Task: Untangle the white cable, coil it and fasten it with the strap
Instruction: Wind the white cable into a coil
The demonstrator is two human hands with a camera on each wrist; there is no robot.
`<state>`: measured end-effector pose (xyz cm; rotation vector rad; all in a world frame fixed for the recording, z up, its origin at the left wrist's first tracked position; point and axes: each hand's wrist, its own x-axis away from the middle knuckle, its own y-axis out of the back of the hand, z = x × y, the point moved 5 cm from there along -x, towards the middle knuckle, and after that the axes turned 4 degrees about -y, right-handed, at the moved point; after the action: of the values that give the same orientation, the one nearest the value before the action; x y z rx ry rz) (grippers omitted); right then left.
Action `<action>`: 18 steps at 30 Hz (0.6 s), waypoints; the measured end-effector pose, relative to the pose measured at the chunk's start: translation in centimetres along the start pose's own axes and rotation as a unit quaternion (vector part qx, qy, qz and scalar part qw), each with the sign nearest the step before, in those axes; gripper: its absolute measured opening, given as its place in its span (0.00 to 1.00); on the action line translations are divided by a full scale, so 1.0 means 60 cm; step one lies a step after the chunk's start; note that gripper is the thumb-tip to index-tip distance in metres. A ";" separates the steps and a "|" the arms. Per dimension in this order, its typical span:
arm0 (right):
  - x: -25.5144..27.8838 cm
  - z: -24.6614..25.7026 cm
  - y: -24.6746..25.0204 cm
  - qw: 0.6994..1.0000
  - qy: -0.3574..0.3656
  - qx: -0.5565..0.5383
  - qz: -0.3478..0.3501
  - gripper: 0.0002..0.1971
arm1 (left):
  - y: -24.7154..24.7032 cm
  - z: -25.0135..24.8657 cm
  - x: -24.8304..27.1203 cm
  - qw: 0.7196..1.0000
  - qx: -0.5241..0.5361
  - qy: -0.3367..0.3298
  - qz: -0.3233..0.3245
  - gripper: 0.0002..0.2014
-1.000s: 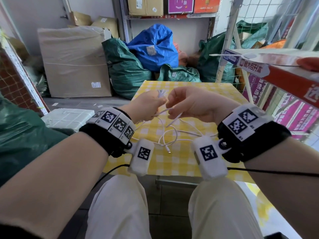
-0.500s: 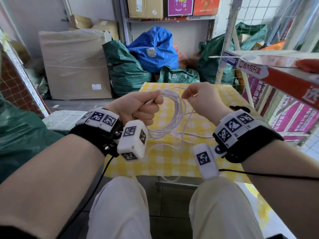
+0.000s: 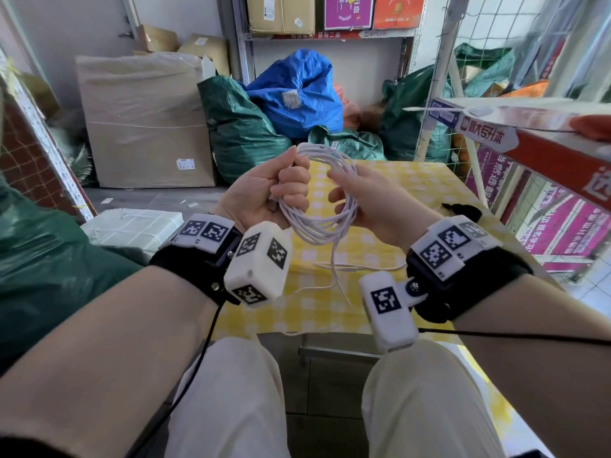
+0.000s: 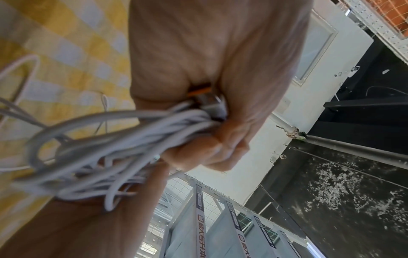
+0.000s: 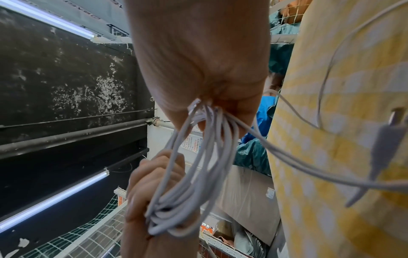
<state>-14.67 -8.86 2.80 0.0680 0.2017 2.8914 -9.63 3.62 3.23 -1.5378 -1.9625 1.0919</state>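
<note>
White cable [image 3: 317, 206] coiled, left hand [image 3: 264, 193] fisted round it, right hand [image 3: 367, 200] pinching loops.

One white cable [image 3: 322, 206], two hands [image 3: 264, 193], one black strap [image 3: 463, 211] at 3 o'clock, one bench [image 3: 429, 183], one blue bag [image 3: 294, 90].

This looks like a storeroom or parcel depot — not a home. Big green sacks [image 3: 244, 127] and a blue sack [image 3: 297, 90] lie heaped against the back wall, beside a large wrapped carton [image 3: 145, 120]. Metal shelves [image 3: 330, 34] carry cardboard boxes, and a wire-mesh rack [image 3: 496, 61] stands at the right. A small table with a yellow checked cloth [image 3: 413, 183] stands in the middle — squeezed among the goods.
</note>
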 end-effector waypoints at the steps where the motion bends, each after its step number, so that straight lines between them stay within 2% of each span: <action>1: 0.001 -0.001 -0.003 1.000 0.016 0.025 0.010 0.08 | 0.000 -0.002 0.000 1.000 -0.001 -0.009 -0.005 0.09; 3: 0.000 -0.007 -0.003 0.998 0.033 0.045 0.034 0.18 | 0.000 -0.004 -0.001 0.999 -0.027 -0.034 -0.027 0.10; 6: 0.005 -0.007 -0.002 0.995 0.043 0.078 0.044 0.22 | 0.002 -0.006 0.001 0.989 -0.100 -0.076 -0.081 0.13; 9: 0.008 -0.009 0.000 0.992 0.049 0.114 0.026 0.19 | 0.001 -0.009 0.000 0.980 -0.135 -0.099 -0.104 0.17; 13: 0.004 -0.011 0.009 0.994 0.042 0.101 -0.004 0.14 | 0.002 -0.034 0.003 0.978 -0.113 -0.138 -0.109 0.18; 15: -0.002 -0.011 0.025 0.995 0.036 0.078 -0.045 0.14 | 0.012 -0.060 0.010 0.973 -0.065 -0.182 -0.128 0.19; 18: -0.004 -0.014 0.058 0.987 0.038 0.105 -0.118 0.08 | 0.039 -0.102 0.026 0.944 0.004 -0.269 -0.192 0.20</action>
<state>-15.30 -12.39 2.45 -0.0283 0.4944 2.6284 -4.20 7.28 4.86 -0.8326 -2.4643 1.4383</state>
